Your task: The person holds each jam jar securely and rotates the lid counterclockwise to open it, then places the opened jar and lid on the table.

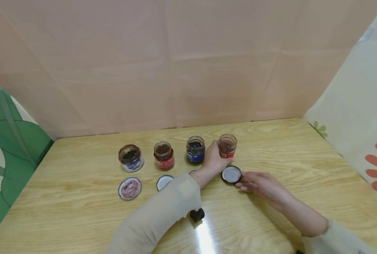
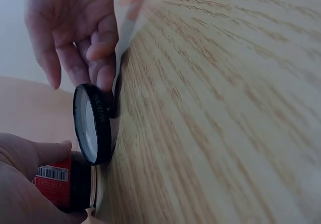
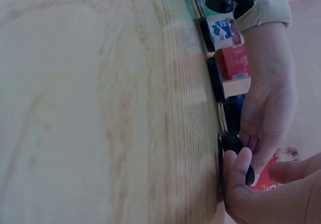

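Note:
My left hand (image 1: 213, 159) holds an open glass jar (image 1: 228, 140) with a red label, its fingers and thumb round the side. A barcode on that red jar (image 2: 52, 186) shows in the left wrist view. In front of the jar lies a black-rimmed lid (image 1: 231, 175), its pale inside facing up. My right hand (image 1: 264, 186) is at the right edge of this lid, with fingers extended against the rim and the thumb apart from it. Seen from the left wrist, the lid (image 2: 94, 124) is close to the tabletop; whether it rests fully flat is hard to tell.
Left of the hands stand three more open jars: one blue-labelled (image 1: 195, 150), one pink-red (image 1: 164, 155) and one white-and-blue (image 1: 131, 158). A smeared lid (image 1: 129, 188) and a white-lined lid (image 1: 164, 182) lie before them. The left sleeve (image 1: 166, 208) partly covers another lid.

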The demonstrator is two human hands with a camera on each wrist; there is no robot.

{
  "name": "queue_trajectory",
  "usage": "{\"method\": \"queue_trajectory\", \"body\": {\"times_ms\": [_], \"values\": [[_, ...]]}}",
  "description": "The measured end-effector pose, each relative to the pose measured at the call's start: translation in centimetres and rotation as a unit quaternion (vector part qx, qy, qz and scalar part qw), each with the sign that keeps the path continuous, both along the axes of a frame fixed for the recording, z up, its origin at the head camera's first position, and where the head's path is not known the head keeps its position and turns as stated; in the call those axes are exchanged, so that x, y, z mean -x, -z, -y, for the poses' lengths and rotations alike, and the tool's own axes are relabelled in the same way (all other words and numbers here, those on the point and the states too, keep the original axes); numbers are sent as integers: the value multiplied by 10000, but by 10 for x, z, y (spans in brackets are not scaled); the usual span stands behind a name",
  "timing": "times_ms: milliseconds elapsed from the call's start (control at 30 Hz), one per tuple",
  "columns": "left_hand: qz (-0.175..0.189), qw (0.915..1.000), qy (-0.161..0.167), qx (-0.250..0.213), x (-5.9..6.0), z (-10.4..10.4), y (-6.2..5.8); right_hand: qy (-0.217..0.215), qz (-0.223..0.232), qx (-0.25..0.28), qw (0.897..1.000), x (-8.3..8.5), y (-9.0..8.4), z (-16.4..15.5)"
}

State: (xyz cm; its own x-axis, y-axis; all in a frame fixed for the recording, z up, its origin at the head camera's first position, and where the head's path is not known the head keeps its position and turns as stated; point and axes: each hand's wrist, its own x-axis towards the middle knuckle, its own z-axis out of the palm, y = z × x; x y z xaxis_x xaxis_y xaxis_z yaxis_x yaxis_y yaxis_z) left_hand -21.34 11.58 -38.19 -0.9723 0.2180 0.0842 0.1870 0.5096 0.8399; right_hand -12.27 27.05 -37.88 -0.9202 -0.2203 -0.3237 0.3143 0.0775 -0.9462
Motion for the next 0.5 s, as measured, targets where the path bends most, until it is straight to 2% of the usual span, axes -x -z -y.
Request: {"method": "queue_trajectory", "body": {"times_ms": [200, 367, 500], "values": [[247, 9997, -66, 7, -6, 4, -3, 44, 69, -61, 9999, 0, -1, 2], [164, 9997, 147, 98, -14, 6, -9, 136, 82, -328, 9993, 1, -3, -2], [202, 9990, 344, 198, -23, 9, -17, 96, 11, -344, 9994, 2, -2, -7]]}}
